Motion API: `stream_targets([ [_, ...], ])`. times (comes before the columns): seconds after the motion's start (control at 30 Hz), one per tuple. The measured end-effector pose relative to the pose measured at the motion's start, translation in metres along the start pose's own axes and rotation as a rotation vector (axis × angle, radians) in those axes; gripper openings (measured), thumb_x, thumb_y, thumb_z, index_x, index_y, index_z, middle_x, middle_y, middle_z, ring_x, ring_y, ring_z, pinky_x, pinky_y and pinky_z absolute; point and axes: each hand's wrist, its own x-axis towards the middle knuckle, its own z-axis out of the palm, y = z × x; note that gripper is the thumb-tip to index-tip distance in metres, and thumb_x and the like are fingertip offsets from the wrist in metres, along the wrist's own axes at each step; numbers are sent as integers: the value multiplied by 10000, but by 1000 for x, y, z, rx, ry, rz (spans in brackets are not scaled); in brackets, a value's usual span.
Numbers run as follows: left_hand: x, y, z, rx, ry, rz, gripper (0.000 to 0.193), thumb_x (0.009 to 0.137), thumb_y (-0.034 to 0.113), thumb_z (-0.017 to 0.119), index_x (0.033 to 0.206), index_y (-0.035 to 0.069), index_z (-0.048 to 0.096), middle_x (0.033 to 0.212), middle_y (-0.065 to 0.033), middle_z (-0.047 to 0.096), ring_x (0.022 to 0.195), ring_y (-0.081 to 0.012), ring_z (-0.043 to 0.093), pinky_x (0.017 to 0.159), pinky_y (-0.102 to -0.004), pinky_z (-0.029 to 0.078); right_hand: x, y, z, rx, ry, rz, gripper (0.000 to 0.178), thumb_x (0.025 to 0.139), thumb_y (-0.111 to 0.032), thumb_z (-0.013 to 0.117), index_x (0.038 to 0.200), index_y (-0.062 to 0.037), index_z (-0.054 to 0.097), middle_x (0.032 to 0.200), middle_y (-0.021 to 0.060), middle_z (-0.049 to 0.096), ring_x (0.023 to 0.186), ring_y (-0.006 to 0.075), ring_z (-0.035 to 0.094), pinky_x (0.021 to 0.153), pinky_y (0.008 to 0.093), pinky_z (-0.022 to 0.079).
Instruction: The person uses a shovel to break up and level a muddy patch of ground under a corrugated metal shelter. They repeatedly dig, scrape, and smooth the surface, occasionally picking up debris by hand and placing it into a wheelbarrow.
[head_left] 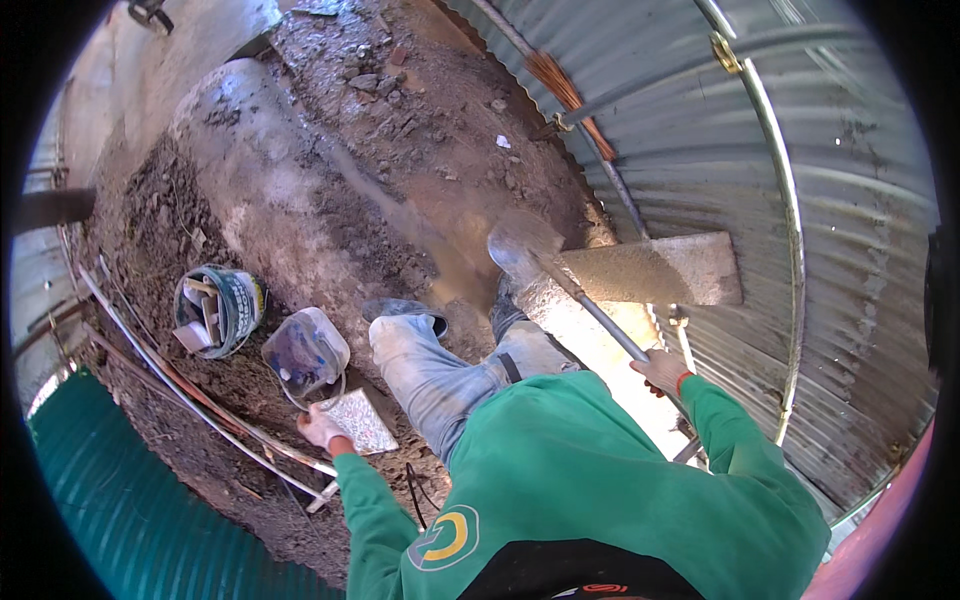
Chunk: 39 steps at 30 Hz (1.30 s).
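Observation:
My right hand (660, 373) is closed round the shaft of a shovel (600, 318). Its rounded blade lies ahead of my legs, at the edge of a muddy puddle (455, 250). Down on the left, my left hand (322, 428) is closed at the thin wire handle of a translucent plastic bucket (330, 338), dirty inside. That bucket leans a little on the soil. Beside the hand lies a flat speckled slab (360, 420). Another bucket (240, 300), dark with a printed side, stands farther left and holds tools and blocks.
A long board (690, 268), partly wet, lies beyond the shovel against the corrugated metal wall (850, 220). Metal poles (780, 170) and a reddish bristle bundle (560, 85) line that wall. Pipes (180, 385) run along the left. Rubble (375, 85) and mud spread ahead.

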Motion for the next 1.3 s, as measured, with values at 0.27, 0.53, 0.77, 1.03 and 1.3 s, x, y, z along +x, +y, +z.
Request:
stream_targets([
  [0.27,-249,157,94,-97,-898,450,478,965,172,708,1367,-55,582,1290,-142,670,1160,-209,637,999,-332,513,39,32,0,214,-292,-245,494,948,-331,720,1251,28,564,764,61,609,522,127,573,446,314,512],
  [0.53,-355,249,67,15,-995,800,439,967,159,692,1366,-2,605,1267,-148,715,1151,-229,695,1006,-345,546,15,60,-59,213,-340,-426,514,910,-229,720,1328,28,566,770,49,611,521,111,548,463,275,486],
  [0.77,-234,124,26,-302,-589,-45,301,941,251,686,1148,33,683,846,-27,653,690,-119,591,586,-304,474,50,-16,-132,162,-302,-461,397,907,-205,722,1206,-2,557,740,33,578,513,103,549,440,298,487],
  [1.03,-190,24,65,-23,-736,-672,266,887,296,714,910,31,728,778,-106,692,656,-260,654,578,-411,521,52,-181,-182,169,-158,-410,399,915,-167,717,1228,23,557,720,35,585,503,106,557,436,313,504],
  [1.3,-33,346,126,-277,-854,-89,392,942,235,710,1248,-2,647,1011,-86,699,859,-182,667,731,-310,546,17,-337,-228,416,-244,-223,277,963,-159,711,1179,-43,582,693,-9,524,464,108,507,411,317,453],
])
